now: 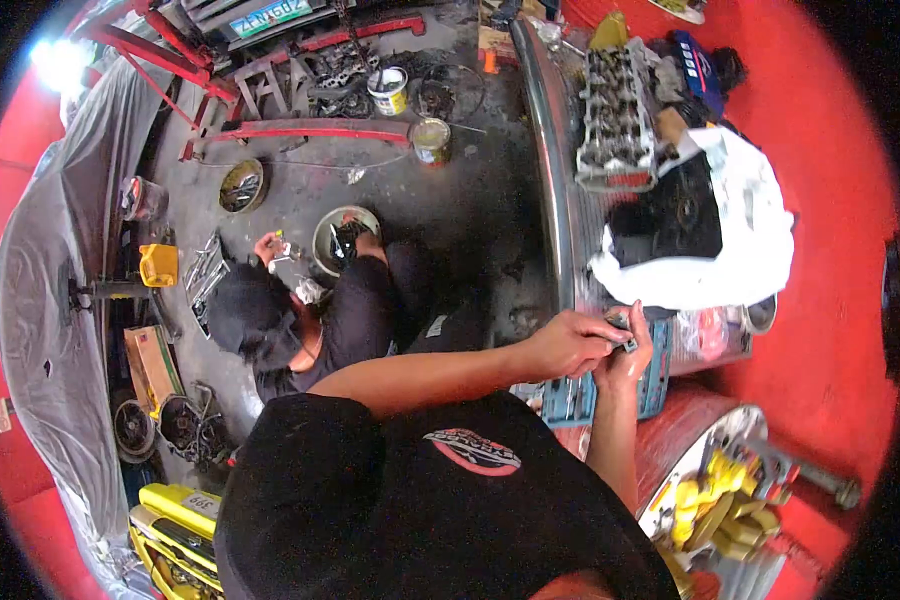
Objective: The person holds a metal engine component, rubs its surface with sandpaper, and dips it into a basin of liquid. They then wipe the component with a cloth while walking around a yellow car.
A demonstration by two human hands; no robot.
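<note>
My left hand [570,345], its forearm reaching across from the left, is closed with fingertips pinching at a small grey metal part [625,335]. The same part rests in the curled fingers of my right hand [625,365], whose thumb side points up. Much of it is hidden by the fingers, and I cannot tell its exact kind. Both hands meet above a teal tray [655,385] at the bench edge. Just beyond them lies a white plastic bag [740,270] spread around a black part [685,215].
An engine cylinder head [618,115] lies on the bench. To the left, a co-worker in a black cap [250,305] crouches with a hand in a round basin [320,240] of parts. Red stand bars [320,130], buckets [388,90] and a yellow jug [158,265] occupy the floor.
</note>
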